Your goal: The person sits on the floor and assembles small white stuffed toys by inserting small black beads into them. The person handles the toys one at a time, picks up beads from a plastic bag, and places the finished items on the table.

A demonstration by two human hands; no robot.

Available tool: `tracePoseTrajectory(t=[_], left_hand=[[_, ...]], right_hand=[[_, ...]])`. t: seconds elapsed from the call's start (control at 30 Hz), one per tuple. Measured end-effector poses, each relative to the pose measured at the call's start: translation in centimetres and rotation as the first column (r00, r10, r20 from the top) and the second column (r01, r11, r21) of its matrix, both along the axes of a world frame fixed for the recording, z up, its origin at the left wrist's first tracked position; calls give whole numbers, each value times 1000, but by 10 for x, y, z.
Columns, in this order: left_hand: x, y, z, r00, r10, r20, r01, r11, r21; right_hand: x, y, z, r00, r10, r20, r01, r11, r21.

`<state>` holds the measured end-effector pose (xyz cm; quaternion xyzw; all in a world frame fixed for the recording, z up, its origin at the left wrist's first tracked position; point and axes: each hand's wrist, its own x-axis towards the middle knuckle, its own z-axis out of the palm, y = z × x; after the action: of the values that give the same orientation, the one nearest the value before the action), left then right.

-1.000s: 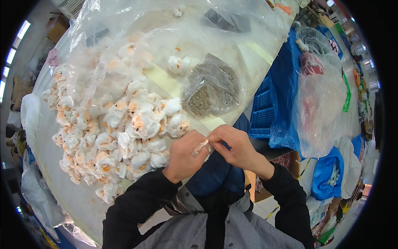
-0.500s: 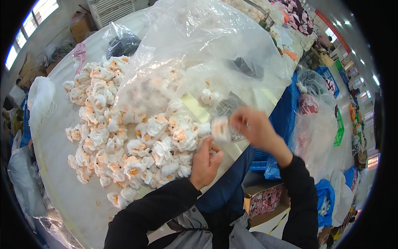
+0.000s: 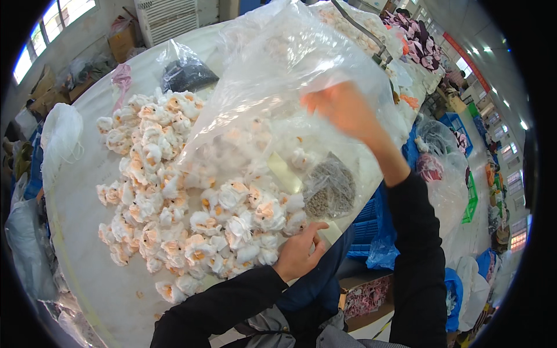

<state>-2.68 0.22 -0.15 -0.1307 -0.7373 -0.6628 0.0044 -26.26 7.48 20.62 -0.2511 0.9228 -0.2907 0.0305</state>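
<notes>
Mostly, the fluffy white-and-orange toys (image 3: 239, 231) lie in a loose, broad heap over the middle of the table (image 3: 81, 203), some spread toward its near edge. A few more show hazily through a clear plastic sheet (image 3: 278, 87), which covers the far side of the heap; whether it is a bag or a flat sheet, I cannot tell. The left hand (image 3: 300, 255) rests at the table's near edge, just beside the closest toys, its thumb and fingers apart with nothing seen between them. The right hand (image 3: 343, 110) is raised over the plastic and blurred, so I cannot tell whether it holds anything. The two hands are well apart.

How far along things are is hard to judge: plenty of toys lie loose, and nothing marks finished ones from unfinished.

Near the left hand sits a small clear bag (image 3: 329, 188) of grey-brown bits. Farther out are a bag with dark contents (image 3: 187, 72), a bundle of white thread (image 3: 62, 130) and, below the table's right side, a blue crate (image 3: 364, 226).
</notes>
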Motion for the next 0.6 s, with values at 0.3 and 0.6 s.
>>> tracePoseTrajectory(t=[0.3, 0.6], left_hand=[[-4, -2, 10, 982, -123, 141, 135, 988, -80], [-5, 2, 7, 995, -76, 70, 81, 994, -73]], right_hand=[[15, -20, -166, 905, 401, -139, -361, 900, 244], [-46, -95, -153, 957, 275, -88, -221, 895, 387]])
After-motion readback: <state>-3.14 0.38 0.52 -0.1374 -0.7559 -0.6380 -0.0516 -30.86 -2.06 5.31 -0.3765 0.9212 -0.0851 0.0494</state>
